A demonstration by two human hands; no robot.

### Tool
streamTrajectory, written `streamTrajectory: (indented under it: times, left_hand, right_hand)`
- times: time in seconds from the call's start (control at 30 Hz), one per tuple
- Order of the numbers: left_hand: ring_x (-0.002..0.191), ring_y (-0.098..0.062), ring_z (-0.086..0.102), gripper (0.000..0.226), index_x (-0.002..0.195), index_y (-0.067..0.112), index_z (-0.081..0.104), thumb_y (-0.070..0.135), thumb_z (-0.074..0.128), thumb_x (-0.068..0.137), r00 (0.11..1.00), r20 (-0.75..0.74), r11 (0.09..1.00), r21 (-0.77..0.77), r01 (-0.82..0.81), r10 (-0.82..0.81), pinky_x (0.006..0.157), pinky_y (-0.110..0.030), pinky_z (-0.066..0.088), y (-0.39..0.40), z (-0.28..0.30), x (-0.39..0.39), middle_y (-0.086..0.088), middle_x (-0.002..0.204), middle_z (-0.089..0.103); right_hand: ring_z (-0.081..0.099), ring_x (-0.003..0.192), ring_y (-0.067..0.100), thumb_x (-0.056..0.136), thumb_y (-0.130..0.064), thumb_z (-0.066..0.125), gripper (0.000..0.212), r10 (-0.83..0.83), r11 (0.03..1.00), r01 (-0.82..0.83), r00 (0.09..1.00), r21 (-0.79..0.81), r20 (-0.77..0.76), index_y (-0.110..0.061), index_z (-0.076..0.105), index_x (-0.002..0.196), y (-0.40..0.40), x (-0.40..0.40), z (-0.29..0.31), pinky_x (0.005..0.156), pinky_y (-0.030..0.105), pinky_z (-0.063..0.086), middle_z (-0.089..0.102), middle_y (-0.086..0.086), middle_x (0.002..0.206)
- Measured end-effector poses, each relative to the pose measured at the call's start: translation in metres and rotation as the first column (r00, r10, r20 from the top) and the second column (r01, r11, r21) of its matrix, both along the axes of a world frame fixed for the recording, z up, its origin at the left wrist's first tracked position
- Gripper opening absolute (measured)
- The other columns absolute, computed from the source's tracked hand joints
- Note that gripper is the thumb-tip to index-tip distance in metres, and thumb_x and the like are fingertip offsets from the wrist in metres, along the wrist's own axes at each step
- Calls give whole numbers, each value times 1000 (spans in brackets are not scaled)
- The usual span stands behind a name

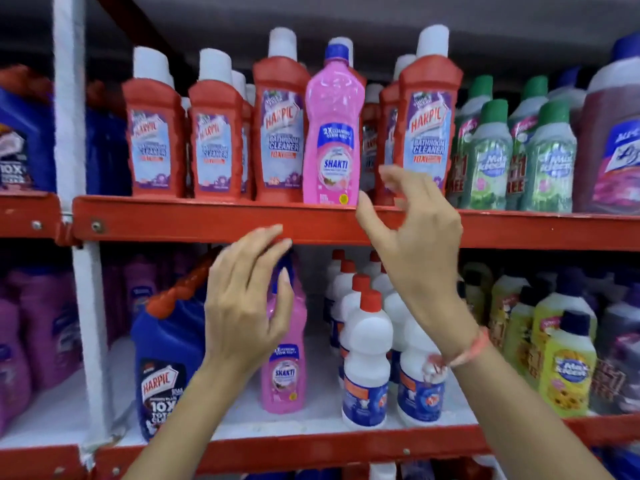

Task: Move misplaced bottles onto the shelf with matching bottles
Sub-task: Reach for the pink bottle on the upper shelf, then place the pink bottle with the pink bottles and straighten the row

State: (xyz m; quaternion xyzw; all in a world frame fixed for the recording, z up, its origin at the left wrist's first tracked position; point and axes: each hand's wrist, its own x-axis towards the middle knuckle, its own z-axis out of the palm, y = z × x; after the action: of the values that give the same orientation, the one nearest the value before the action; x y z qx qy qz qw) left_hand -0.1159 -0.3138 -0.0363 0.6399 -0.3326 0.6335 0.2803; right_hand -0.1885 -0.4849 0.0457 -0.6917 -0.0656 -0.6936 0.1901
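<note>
A pink Shakti bottle (331,133) with a blue cap stands upright on the upper shelf (207,220), among several red Harpic bathroom cleaner bottles (280,126). My right hand (412,233) hovers just right of its base, fingers spread, holding nothing. On the lower shelf (311,424) stands another pink Shakti bottle (285,362), partly hidden behind my left hand (247,306). That hand is open with fingers apart, close in front of the bottle's neck, not clearly gripping it.
White bottles with red caps (367,358) stand right of the lower pink bottle, a blue Harpic jug (166,362) to its left. Green-capped bottles (491,157) fill the upper right, yellow ones (568,368) the lower right, purple ones (41,323) the lower left. A white upright post (69,98) divides the shelving.
</note>
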Motion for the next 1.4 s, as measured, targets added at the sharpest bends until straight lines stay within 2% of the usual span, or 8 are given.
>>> streamTrajectory:
  times: [0.07,0.13,0.33,0.67,0.83,0.93,1.3,1.4]
  left_hand:
    - [139,-26,42,41,133,5,53,16,49,94,994,38,995,8,-99,99,116,-50,31,5,25,6,-12,146,49]
    - [146,-25,31,49,142,6,44,22,46,96,982,11,981,42,-187,187,121,-52,20,10,40,13,-11,154,39]
    - [151,-22,15,60,151,11,26,40,33,99,922,-126,925,159,-345,366,122,-56,12,21,47,34,-8,163,20]
    - [150,-20,20,58,148,12,33,42,34,99,945,-126,947,157,-280,301,123,-53,9,25,48,32,-6,160,29]
    - [150,-21,21,57,148,10,34,41,34,99,958,-121,960,140,-242,259,122,-56,12,28,38,25,-7,159,30]
    - [149,-21,22,55,148,10,34,38,34,100,966,-117,968,129,-214,229,122,-57,12,31,24,19,-7,159,30]
    - [147,-21,27,50,145,8,39,30,36,100,955,-227,978,130,-163,190,122,-55,15,49,-56,10,-8,156,36]
    - [148,-20,26,51,145,8,38,32,36,100,937,-289,973,176,-151,198,122,-54,14,52,-78,10,-7,157,35]
  right_hand:
    - [60,115,26,87,-36,70,57,16,999,-10,993,47,-119,-6,57,133,13,12,23,93,17,36,63,13,125]
    - [53,125,29,85,-45,70,78,17,996,4,970,85,-243,-9,40,147,25,25,40,101,30,39,54,14,136]
    - [58,119,36,79,-57,71,106,-21,976,113,898,185,-439,-22,7,157,47,51,56,90,47,48,49,14,139]
    - [58,120,32,78,-50,76,101,-11,971,82,953,223,-302,-11,20,153,51,43,76,85,34,46,55,14,136]
    - [60,119,27,74,-52,78,104,11,977,34,978,213,-209,-11,22,152,52,22,76,94,40,53,57,11,135]
    - [59,122,24,72,-53,78,106,66,974,-25,982,227,-177,-11,23,152,56,10,60,97,43,54,55,7,139]
    - [68,98,8,61,-52,86,99,192,935,-135,970,327,-148,-19,41,142,80,-23,-40,85,24,55,70,-3,119]
    - [69,98,11,59,-52,87,98,207,927,-142,966,348,-155,-20,41,140,84,-16,-75,83,34,59,70,-2,117]
